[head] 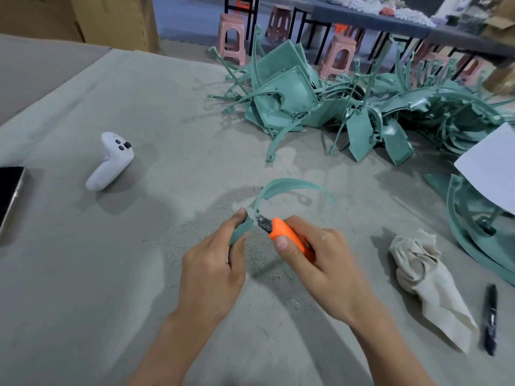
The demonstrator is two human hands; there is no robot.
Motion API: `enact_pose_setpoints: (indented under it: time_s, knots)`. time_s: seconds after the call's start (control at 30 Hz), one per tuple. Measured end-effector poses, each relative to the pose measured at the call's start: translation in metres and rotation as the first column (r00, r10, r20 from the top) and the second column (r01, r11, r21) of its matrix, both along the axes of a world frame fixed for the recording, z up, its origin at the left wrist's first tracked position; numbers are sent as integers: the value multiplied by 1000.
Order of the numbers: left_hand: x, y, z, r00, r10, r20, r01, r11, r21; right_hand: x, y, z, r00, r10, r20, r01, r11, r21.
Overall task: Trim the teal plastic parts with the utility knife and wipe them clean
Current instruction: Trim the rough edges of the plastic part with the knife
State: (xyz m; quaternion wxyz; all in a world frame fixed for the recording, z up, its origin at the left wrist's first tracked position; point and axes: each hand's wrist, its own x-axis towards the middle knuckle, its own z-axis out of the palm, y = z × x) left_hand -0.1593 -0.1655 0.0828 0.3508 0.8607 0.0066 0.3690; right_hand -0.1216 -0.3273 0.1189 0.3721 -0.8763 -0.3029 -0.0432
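My left hand (214, 263) grips the lower end of a curved teal plastic part (281, 186), which arcs up and to the right above the table. My right hand (320, 260) holds an orange utility knife (287, 236). Its grey blade tip touches the part just beside my left thumb. A crumpled beige cloth (420, 274) lies to the right of my hands. A big heap of teal plastic parts (320, 101) sits at the back of the table.
Grey felt covers the table (83, 246), with teal shavings under my hands. A white controller (110, 160) and a dark flat device (8, 196) lie at the left. At the right are a black marker (490, 319), more teal parts (473, 224) and white paper (493, 168). Pink stools stand behind.
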Motion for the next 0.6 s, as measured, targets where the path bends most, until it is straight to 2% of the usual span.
enact_pose_setpoints:
  time_s: [0.07, 0.2, 0.37, 0.6]
  knots:
    - [-1, -1, 1, 1000, 5, 15, -5, 1000, 7, -3, 0, -2, 1000, 23, -11, -22, 999, 39]
    - [-3, -3, 0, 999, 11, 43, -13, 999, 47, 10, 0, -4, 997, -75, -35, 76, 996, 46]
    - [-5, 0, -5, 998, 38, 56, -43, 995, 89, 25, 1, -12, 991, -135, -24, 134, 990, -37]
    - [-16, 3, -18, 995, 54, 87, -68, 984, 163, 57, -11, -30, 926, -378, 6, 373, 912, -171]
